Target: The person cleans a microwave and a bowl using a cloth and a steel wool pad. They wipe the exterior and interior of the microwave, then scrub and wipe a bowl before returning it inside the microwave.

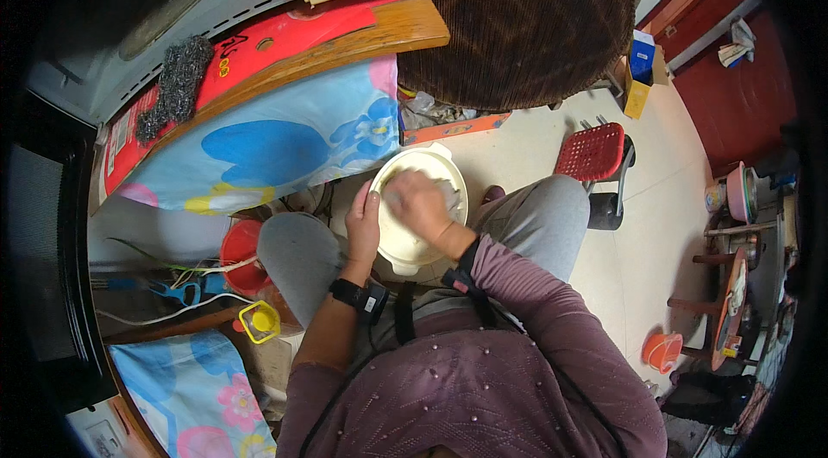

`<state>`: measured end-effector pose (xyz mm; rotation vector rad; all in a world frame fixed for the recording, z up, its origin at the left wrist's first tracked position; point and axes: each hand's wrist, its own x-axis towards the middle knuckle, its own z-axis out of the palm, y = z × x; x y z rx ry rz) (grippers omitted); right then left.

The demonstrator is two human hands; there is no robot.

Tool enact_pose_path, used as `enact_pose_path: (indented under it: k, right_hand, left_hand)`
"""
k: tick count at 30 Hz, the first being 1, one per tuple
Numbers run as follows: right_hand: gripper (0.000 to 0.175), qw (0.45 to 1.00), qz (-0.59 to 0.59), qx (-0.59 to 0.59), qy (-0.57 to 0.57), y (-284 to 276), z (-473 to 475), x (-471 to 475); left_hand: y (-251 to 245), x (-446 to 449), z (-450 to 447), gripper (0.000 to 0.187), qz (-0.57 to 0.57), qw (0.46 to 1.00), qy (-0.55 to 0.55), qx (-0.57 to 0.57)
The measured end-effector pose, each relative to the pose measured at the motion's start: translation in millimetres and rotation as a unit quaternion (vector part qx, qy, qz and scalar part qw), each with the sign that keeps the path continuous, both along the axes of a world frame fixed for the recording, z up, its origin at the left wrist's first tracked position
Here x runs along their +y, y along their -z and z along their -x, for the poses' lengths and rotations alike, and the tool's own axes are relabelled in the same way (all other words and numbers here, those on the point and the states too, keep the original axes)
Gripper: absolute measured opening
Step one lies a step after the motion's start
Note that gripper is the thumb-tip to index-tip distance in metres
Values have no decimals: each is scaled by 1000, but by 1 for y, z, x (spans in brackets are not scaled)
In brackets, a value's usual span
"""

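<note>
A cream-coloured plastic basin (402,244) with two side lugs sits between my knees, tilted a little towards me. My left hand (363,222) grips its left rim, with the thumb over the edge. Inside the basin is my right hand (417,199), blurred by motion, fingers curled down near the far wall. A pale greyish lump (447,194) shows beside its knuckles. Whether this is dough or a wet cloth, and whether my fingers are closed on it, the blur hides.
A wooden shelf edge (414,21) carrying a steel-wool pad (178,83) stands ahead on the left. Beyond the basin is a large round woven surface (517,24). A red-seated folding stool (590,151) is at my right. A red bucket (242,254) stands by my left knee.
</note>
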<state>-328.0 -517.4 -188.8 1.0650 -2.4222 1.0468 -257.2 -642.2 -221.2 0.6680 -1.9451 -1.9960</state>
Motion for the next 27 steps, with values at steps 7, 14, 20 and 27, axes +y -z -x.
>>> enact_pose_path:
  k: [7, 14, 20, 27]
  right_hand:
    - [11, 975, -102, 154, -122, -1, 6, 16]
    - [14, 968, -214, 87, 103, 5, 47, 55]
    - [14, 942, -265, -208, 16, 7, -12, 63]
    - [18, 939, 37, -328, -97, -15, -18, 25]
  left_hand:
    - [6, -6, -2, 38, -24, 999, 23, 14]
    - [-37, -7, 3, 37, 65, 998, -14, -15]
    - [-60, -3, 19, 37, 74, 994, 5, 75]
    - [-62, 12, 22, 39, 129, 989, -2, 78]
